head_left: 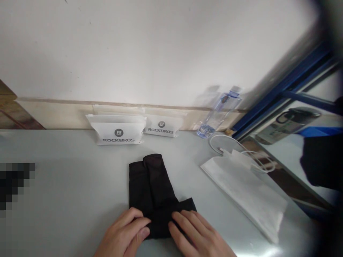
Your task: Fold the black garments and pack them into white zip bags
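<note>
Both hands, left hand [125, 233] and right hand [197, 233], press flat with open fingers on the black fabric sleeve [152, 191] at six o'clock on the table [66, 185], pinning its fold.

Black fabric sleeve [152, 192] lies flat at lower centre of the frame, its near end folded sideways toward the right
</note>
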Action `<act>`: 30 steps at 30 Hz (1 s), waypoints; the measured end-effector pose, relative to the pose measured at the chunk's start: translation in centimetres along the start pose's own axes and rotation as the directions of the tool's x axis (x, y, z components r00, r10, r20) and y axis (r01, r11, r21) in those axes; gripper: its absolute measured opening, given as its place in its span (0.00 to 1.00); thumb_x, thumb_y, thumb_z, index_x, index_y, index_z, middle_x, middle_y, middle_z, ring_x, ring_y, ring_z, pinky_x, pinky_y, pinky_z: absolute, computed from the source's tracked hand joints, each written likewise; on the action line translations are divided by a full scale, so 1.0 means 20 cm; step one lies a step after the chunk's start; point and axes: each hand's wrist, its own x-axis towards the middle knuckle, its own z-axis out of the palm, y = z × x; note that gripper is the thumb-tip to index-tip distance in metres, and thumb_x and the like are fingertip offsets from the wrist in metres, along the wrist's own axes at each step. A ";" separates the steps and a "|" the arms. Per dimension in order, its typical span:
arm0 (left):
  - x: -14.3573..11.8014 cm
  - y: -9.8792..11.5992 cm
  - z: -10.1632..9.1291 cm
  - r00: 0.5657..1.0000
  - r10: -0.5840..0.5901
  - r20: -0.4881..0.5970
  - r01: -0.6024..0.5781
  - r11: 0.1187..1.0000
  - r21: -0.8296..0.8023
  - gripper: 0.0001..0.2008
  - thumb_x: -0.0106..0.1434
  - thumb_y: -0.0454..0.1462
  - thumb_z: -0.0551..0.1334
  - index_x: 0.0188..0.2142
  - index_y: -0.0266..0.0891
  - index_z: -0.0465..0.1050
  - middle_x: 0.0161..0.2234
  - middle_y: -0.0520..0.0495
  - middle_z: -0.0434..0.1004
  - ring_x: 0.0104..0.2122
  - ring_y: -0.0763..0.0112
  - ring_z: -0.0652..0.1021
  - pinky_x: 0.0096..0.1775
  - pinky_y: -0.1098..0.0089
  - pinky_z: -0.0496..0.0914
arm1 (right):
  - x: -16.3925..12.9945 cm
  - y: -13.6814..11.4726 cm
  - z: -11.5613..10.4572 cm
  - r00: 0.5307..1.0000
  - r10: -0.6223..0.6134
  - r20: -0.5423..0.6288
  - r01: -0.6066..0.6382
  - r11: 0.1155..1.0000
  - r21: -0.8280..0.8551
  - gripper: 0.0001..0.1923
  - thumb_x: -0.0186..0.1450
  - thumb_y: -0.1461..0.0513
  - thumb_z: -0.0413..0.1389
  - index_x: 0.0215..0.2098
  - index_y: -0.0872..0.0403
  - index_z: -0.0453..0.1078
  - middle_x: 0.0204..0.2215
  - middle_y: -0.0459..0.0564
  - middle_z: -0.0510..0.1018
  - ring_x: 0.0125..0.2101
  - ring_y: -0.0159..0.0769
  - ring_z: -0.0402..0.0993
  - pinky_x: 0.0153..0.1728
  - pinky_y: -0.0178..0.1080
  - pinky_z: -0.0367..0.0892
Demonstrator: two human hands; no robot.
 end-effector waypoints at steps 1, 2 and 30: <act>0.01 0.00 0.00 1.000 -0.014 0.001 0.014 1.000 -0.002 0.17 0.69 0.43 0.48 0.34 0.42 0.73 0.27 0.53 0.76 0.26 0.79 0.78 0.30 0.85 0.72 | 0.00 0.00 0.01 1.000 0.011 -0.011 -0.011 1.000 -0.003 0.20 0.69 0.66 0.36 0.46 0.54 0.68 0.41 0.52 0.78 0.41 0.40 0.73 0.41 0.41 0.68; 0.01 0.00 -0.01 1.000 -0.025 -0.019 0.025 1.000 0.015 0.17 0.69 0.43 0.48 0.34 0.42 0.73 0.27 0.53 0.76 0.26 0.79 0.78 0.29 0.84 0.72 | 0.01 0.01 0.02 1.000 0.020 -0.022 -0.020 1.000 -0.004 0.20 0.69 0.65 0.36 0.46 0.54 0.68 0.41 0.52 0.78 0.41 0.39 0.73 0.42 0.41 0.68; 0.26 -0.15 -0.09 0.992 -0.066 0.106 0.046 0.982 0.181 0.09 0.66 0.34 0.54 0.38 0.41 0.73 0.34 0.51 0.77 0.34 0.70 0.77 0.37 0.70 0.73 | 0.29 0.18 0.02 0.981 -0.057 0.188 0.026 0.986 0.163 0.11 0.64 0.70 0.48 0.44 0.57 0.65 0.42 0.55 0.72 0.45 0.41 0.68 0.46 0.45 0.64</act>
